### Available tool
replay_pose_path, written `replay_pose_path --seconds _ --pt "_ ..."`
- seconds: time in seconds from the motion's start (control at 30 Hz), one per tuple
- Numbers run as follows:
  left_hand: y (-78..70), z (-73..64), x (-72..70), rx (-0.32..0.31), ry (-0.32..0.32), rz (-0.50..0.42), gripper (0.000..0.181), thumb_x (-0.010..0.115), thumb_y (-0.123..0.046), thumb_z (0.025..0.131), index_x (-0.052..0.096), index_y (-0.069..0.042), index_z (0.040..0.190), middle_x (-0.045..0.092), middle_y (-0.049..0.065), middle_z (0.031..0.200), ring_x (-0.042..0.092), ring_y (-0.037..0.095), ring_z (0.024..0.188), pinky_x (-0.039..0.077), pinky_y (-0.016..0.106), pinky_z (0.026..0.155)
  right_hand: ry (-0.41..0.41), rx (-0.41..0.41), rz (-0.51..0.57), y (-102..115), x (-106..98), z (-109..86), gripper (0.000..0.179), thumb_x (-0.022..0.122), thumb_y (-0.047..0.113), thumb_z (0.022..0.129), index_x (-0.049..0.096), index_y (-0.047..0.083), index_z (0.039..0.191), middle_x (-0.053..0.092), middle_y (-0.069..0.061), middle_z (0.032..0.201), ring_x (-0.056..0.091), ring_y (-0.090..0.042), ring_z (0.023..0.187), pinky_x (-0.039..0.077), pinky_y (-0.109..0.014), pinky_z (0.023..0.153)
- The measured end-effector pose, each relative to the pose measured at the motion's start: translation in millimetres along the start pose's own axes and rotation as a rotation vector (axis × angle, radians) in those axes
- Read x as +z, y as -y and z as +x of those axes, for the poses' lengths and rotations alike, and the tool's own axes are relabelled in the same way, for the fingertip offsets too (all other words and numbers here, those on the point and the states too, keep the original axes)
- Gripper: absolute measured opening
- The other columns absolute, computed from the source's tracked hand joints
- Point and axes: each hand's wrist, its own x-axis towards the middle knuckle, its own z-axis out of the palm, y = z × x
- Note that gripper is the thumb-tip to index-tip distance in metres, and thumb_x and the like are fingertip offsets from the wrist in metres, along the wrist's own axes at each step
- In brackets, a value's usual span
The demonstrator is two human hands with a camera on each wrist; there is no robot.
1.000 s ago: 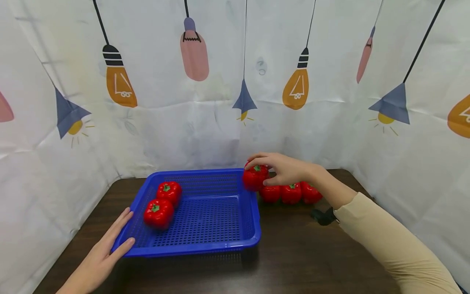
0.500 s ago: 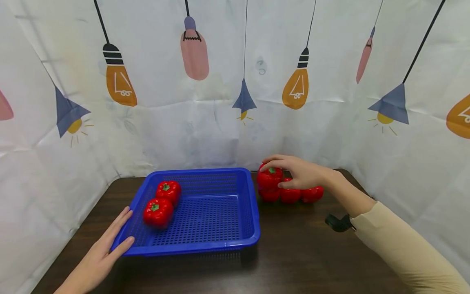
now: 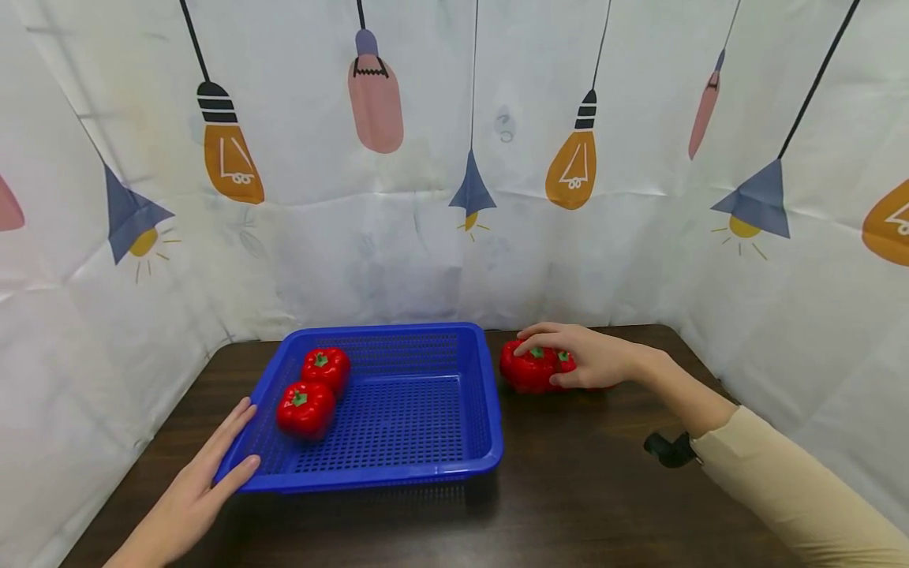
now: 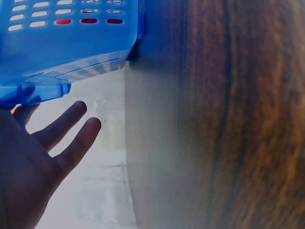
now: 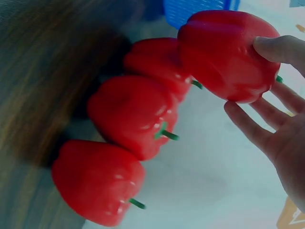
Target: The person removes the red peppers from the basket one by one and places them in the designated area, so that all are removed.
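Observation:
A red bell pepper (image 5: 224, 57) with a green stem is gripped by my right hand (image 3: 595, 355), thumb on one side and fingertips on the other. In the right wrist view, three more red peppers stand in a row behind it: a far one (image 5: 152, 62), a middle one (image 5: 128, 114) and a near one (image 5: 97, 181). My left hand (image 3: 192, 493) lies with straight, spread fingers along the left rim of a blue plastic basket (image 3: 369, 477). Inside that basket, at its left, two red peppers sit together, a front one (image 3: 305, 412) and a back one (image 3: 327, 369).
A dark wooden table (image 3: 568, 489) carries the basket and the peppers. White cloth (image 3: 412, 260) printed with lamps and bulbs encloses it at the back and both sides. A small black device (image 3: 670, 450) is at the right sleeve's cuff.
My right hand has moved right and then down with its pepper, from beside the basket's right rim to the row of peppers. The left hand and the basket have stayed put.

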Motion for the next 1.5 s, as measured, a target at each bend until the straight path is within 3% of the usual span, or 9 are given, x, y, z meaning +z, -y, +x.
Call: replay_pose_path --seconds 0.2,0.6,0.93,1.23,1.5 --pt "-0.3 0.3 0.5 0.006 -0.008 0.002 0.069 0.06 -0.01 0.103 0.028 -0.015 0.164 0.017 0.006 0.169 0.009 -0.015 0.144 0.008 0.001 0.102 0.017 0.016 0.001 -5.6 13.0 -1.4 0.056 0.072 0.001 0.091 0.058 0.017 0.142 0.045 -0.009 0.154 0.045 -0.025 0.137 0.048 -0.046 0.103" --pt "-1.9 0.0 -0.5 0.008 -0.005 -0.004 0.07 0.06 -0.01 0.103 0.027 -0.017 0.164 0.014 -0.002 0.17 0.009 -0.013 0.145 0.008 0.001 0.103 0.025 0.047 0.027 -11.7 33.1 -6.5 0.055 0.072 0.002 0.09 0.059 0.025 0.139 0.044 -0.008 0.155 0.039 -0.03 0.142 0.045 -0.053 0.105" --pt "-1.4 -0.5 0.0 0.001 -0.005 -0.002 0.07 0.06 -0.01 0.103 0.027 -0.017 0.164 0.015 -0.004 0.17 0.009 -0.015 0.144 0.009 0.001 0.102 0.028 0.062 0.02 -14.4 45.9 -7.4 0.057 0.073 0.0 0.089 0.059 0.026 0.139 0.044 -0.006 0.155 0.039 -0.03 0.142 0.05 -0.049 0.099" --pt "-0.9 -0.3 -0.1 -0.001 -0.007 0.001 0.069 0.06 -0.011 0.103 0.028 -0.018 0.164 0.014 -0.01 0.169 0.009 -0.014 0.144 0.008 0.001 0.102 0.034 0.077 0.01 -17.0 55.2 -6.0 0.057 0.072 0.0 0.089 0.06 0.027 0.139 0.042 -0.004 0.156 0.037 -0.029 0.143 0.048 -0.051 0.102" --pt "-1.3 -0.3 -0.1 0.008 -0.007 -0.005 0.069 0.06 -0.01 0.103 0.028 -0.016 0.164 0.014 -0.007 0.169 0.009 -0.013 0.145 0.009 0.001 0.103 0.035 0.086 0.003 -19.3 58.8 -5.8 0.057 0.072 0.001 0.09 0.06 0.027 0.139 0.041 -0.004 0.157 0.036 -0.028 0.144 0.047 -0.05 0.102"
